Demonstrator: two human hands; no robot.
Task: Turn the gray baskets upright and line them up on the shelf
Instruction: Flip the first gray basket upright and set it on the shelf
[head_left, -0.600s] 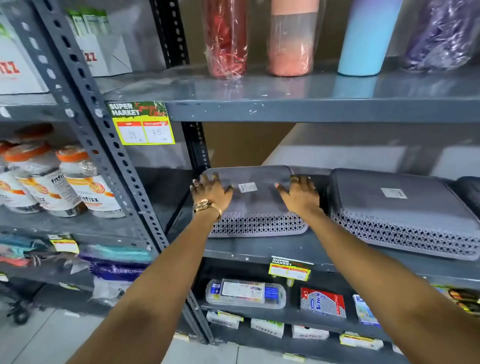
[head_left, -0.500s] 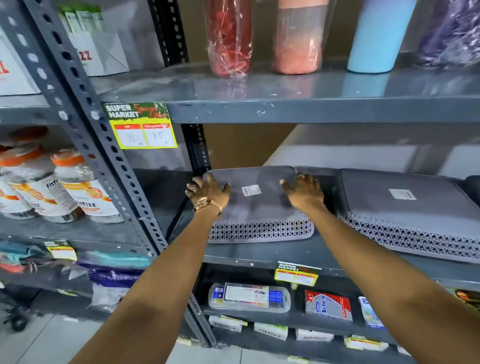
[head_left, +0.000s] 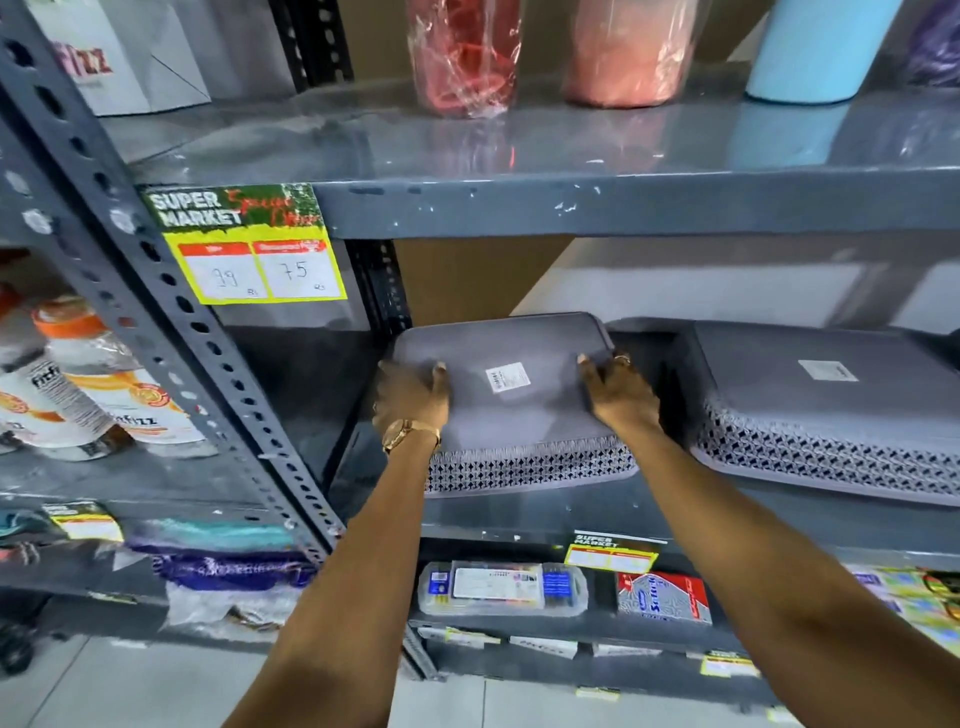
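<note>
Two gray baskets lie upside down on the middle shelf, bottoms up, lattice sides facing me. The left gray basket has a small white label on its bottom. My left hand grips its left edge, thumb on top, a gold watch at the wrist. My right hand grips its right edge, a ring on one finger. The second gray basket lies to the right, untouched, also with a white label. A dark object at the far right edge is mostly cut off.
Wrapped red and peach tumblers and a blue one stand on the shelf above. A perforated steel upright rises left of the baskets, with orange-capped bottles beyond it. Stationery packs fill the shelf below.
Both hands slid from resting flat on the basket's bottom out to its left and right edges and closed on them. The camera moved closer.
</note>
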